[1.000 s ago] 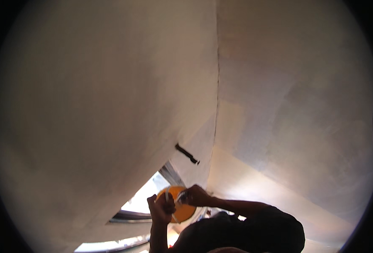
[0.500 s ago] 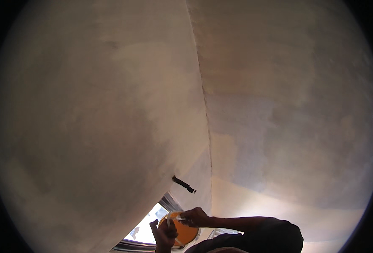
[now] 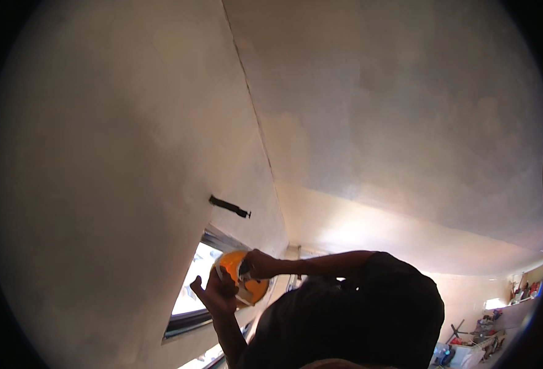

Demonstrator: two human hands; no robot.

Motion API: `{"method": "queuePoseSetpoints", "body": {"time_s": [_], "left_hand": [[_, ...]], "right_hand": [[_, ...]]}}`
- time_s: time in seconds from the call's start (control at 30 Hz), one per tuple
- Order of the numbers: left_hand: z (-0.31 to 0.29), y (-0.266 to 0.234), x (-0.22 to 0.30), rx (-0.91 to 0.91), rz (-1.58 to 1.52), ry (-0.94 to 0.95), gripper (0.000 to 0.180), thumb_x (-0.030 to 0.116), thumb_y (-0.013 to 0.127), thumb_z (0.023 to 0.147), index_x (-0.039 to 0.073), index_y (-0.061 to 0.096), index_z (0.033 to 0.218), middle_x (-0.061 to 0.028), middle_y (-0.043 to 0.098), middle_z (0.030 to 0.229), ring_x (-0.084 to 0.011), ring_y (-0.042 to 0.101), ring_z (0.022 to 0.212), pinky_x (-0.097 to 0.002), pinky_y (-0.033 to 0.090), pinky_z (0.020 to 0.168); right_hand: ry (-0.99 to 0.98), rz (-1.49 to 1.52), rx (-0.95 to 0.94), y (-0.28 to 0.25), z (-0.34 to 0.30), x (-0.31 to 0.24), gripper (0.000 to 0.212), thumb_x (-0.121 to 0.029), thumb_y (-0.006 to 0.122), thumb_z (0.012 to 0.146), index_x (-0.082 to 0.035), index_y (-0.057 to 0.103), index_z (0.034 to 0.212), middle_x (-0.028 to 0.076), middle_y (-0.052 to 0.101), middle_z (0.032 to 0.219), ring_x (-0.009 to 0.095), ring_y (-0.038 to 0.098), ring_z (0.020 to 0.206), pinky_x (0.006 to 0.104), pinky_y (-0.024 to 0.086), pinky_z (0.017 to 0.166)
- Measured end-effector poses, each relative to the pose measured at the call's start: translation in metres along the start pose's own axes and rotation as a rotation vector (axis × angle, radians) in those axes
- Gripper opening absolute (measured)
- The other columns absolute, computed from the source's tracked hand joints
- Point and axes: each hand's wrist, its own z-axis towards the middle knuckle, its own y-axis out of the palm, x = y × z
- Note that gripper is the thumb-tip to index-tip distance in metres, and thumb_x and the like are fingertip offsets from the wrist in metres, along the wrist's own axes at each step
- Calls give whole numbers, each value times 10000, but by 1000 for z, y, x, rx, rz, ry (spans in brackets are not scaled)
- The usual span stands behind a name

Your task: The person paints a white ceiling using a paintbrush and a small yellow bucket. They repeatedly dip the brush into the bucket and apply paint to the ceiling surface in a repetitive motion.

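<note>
My left hand [image 3: 221, 296] is in front of an orange round container [image 3: 258, 289] that looks like a bucket. Its thumb sticks out to the left while the fingers curl in around a pale strip [image 3: 218, 272], whose kind I cannot make out. At the container's upper right, my right hand [image 3: 260, 264] is closed, palm turned inward. A small greyish-white piece [image 3: 243, 269] shows at its fingertips, over the container's opening. Backlight darkens both hands, so the fingers' detail is hard to see.
Behind the container is a bright window [image 3: 194, 273] with a dark frame, set in the smooth pale wall [image 3: 118, 184]. Above it a dark bracket-like piece [image 3: 229, 206] is fixed to the wall. A pale ceiling [image 3: 376, 123] slopes over the right. Shelves with clutter [image 3: 486, 326] stand far right.
The view has tilted and swung right, so window, bracket and both hands appear higher and further left. My right hand stays at the container; the cluttered shelves have come into view.
</note>
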Motion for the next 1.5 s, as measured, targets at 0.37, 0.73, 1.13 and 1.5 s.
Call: {"method": "queuePoseSetpoints", "body": {"time_s": [0.37, 0.73, 1.13, 1.5], "left_hand": [[-13, 8, -3, 39, -25, -20, 779, 651, 385, 799, 23, 464, 1252, -2, 492, 736, -82, 345, 536, -207, 273, 492], [-16, 9, -3, 42, 19, -5, 804, 658, 351, 821, 6, 448, 1280, 29, 389, 666, -74, 307, 508, -212, 248, 481], [-1, -16, -11, -156, -127, -71, 780, 626, 380, 801, 30, 445, 1301, -2, 460, 740, -94, 333, 538, -232, 269, 504], [-16, -4, -9, -14, -105, -62, 680, 614, 370, 810, 41, 516, 1146, 8, 425, 706, -91, 312, 542, -240, 244, 501]], "right_hand": [[-242, -280, 83, -13, -16, -9, 279, -102, 760, 677, -48, 684, 939, 118, 687, 763, 252, 678, 646, 335, 533, 585], [-211, -374, 147, -9, -12, -18, 281, -110, 764, 679, -52, 673, 939, 98, 684, 757, 247, 674, 648, 342, 540, 588], [367, 173, -92, -11, -17, -40, 195, -123, 790, 723, 6, 715, 849, 139, 708, 761, 153, 676, 615, 299, 543, 605], [-386, -405, 192, -19, -29, -20, 240, -113, 743, 733, -52, 667, 953, 101, 693, 831, 247, 684, 678, 342, 543, 579]]}}
